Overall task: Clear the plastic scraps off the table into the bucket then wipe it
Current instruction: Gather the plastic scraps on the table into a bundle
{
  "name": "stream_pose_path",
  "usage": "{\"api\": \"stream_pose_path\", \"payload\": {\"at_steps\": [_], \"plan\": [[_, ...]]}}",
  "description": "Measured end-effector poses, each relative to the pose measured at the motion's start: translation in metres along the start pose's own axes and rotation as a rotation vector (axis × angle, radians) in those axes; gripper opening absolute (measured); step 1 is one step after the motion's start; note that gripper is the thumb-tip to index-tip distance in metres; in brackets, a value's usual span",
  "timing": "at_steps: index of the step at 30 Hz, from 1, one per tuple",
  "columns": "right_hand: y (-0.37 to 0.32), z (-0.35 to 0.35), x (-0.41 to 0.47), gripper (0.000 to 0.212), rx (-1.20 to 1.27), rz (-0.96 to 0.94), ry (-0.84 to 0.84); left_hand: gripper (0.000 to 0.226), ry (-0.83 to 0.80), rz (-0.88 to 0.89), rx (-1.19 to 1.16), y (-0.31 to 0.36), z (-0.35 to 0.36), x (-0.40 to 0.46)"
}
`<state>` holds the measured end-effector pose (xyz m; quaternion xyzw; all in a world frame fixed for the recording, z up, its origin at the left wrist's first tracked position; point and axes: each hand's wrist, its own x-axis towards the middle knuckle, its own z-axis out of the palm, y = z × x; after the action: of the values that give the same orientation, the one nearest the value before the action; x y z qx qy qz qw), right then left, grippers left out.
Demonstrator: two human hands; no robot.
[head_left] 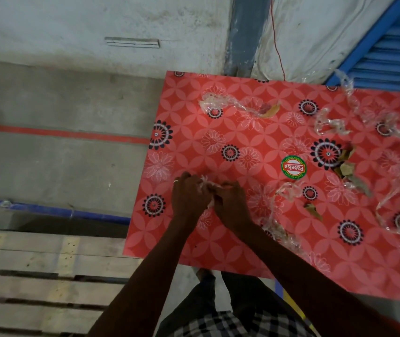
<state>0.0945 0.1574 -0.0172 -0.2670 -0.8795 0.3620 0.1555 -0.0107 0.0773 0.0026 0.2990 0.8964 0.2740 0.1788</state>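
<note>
Head view, hands: our left hand (189, 193) and right hand (230, 203) are closed together on a small clear crumpled plastic scrap (206, 184), near the left edge of the red flowered surface (194, 249).
Other scraps: clear plastic strips (230, 103) lie well apart, to the right.
Bucket: not visible.
Risk: we judge that the light scrap may slip and fall on the floor.

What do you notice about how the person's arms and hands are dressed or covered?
Both forearms are bare, with no sleeves in view and no gloves. The left hand has what looks like a pale ring on one finger; the right hand shows no jewellery. No watch or wristband is visible.
</note>
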Motion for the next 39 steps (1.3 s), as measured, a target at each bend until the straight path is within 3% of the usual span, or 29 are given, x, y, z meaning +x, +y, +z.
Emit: {"api": "stream_pose_path", "payload": {"at_steps": [4,8,11,13,15,17,19,21,23,27,31,34,39], "plan": [[0.010,-0.016,0.021,0.027,0.140,0.202,-0.103,0.044,-0.228,0.058,-0.028,-0.023,-0.020,0.027],[0.024,-0.023,0.029,0.022,0.180,0.282,-0.116,0.009,-0.437,-0.112,-0.350,-0.019,-0.048,0.042],[0.032,-0.034,0.037,0.025,0.218,0.288,-0.189,0.004,-0.434,-0.145,-0.344,-0.020,-0.059,0.057],[0.037,-0.045,0.044,0.021,0.253,0.297,-0.199,0.026,-0.245,-0.137,-0.223,-0.017,-0.061,0.073],[0.045,-0.056,0.057,0.020,0.248,0.289,-0.132,0.034,-0.074,-0.113,-0.169,-0.002,-0.063,0.090],[0.056,-0.066,0.076,0.019,0.185,0.298,0.006,0.043,-0.057,-0.009,-0.136,0.021,-0.059,0.113],[0.069,-0.075,0.101,0.027,0.085,0.328,0.187,0.071,-0.105,0.049,-0.076,0.041,-0.050,0.140],[0.086,-0.086,0.126,0.046,-0.027,0.347,0.332,0.095,-0.158,0.049,-0.034,0.053,-0.037,0.167],[0.103,-0.098,0.147,0.063,-0.025,0.402,0.392,0.105,-0.210,0.061,-0.029,0.062,-0.021,0.192],[0.135,-0.107,0.170,0.076,-0.124,0.332,0.303,0.097,-0.300,0.114,0.040,0.077,0.009,0.231],[0.160,-0.101,0.187,0.031,-0.246,0.062,0.245,0.088,-0.227,0.097,0.107,0.077,0.045,0.244],[0.153,-0.099,0.188,0.024,-0.104,0.136,0.307,0.068,-0.120,0.120,-0.002,0.084,0.078,0.241],[0.133,-0.084,0.185,0.038,0.212,0.421,0.379,0.043,0.009,-0.004,-0.555,0.131,0.106,0.217]]}}
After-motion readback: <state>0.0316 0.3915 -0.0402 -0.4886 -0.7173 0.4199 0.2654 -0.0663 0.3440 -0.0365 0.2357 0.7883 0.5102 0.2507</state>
